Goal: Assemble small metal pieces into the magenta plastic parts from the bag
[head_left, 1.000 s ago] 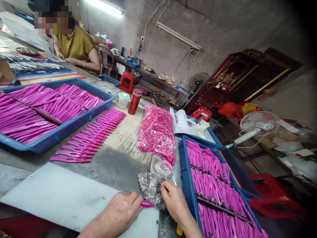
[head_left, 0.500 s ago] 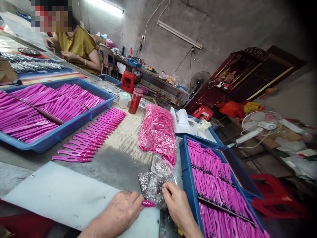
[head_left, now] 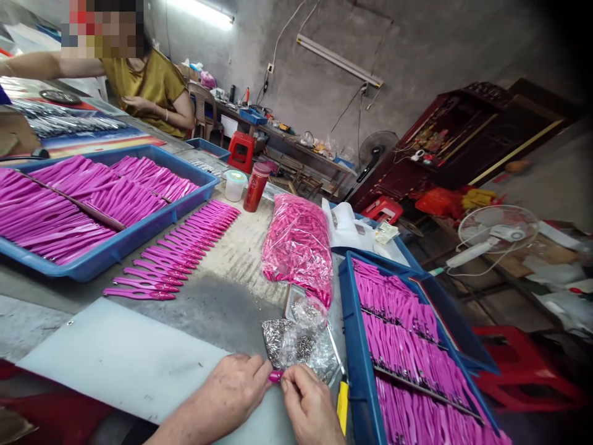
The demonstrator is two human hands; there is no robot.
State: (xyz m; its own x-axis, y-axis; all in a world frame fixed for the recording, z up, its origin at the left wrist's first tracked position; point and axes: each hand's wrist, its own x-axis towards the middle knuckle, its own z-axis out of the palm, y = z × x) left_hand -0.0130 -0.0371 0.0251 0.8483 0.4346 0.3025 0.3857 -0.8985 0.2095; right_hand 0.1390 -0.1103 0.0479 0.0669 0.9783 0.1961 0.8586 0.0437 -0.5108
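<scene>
My left hand (head_left: pixel 237 384) is closed on a small glossy magenta plastic piece (head_left: pixel 275 376) with a tapered end, held above a pale board (head_left: pixel 134 352). My right hand (head_left: pixel 306 398) is pinched at the far end of that same piece; whatever lies between its fingertips is too small to make out. Just beyond both hands, clear plastic bags of small metal parts (head_left: pixel 274 339) lie open on the table. A yellow-handled tool (head_left: pixel 343 402) with a thin metal shaft lies right of my right hand.
Magenta pieces with looped handles lie in a row (head_left: pixel 185 253). Blue trays of purple handles stand left (head_left: pixel 152 232) and right (head_left: pixel 359 364). Behind the metal parts sits a bag of magenta pieces (head_left: pixel 296 241), near a red bottle (head_left: pixel 256 188) and a lidded tub (head_left: pixel 235 187). A co-worker (head_left: pixel 152 86) sits back left.
My right hand has moved from the bag of metal parts, left and toward me, to the magenta piece in my left hand. The yellow tool handle is uncovered. The co-worker's arm now stretches left.
</scene>
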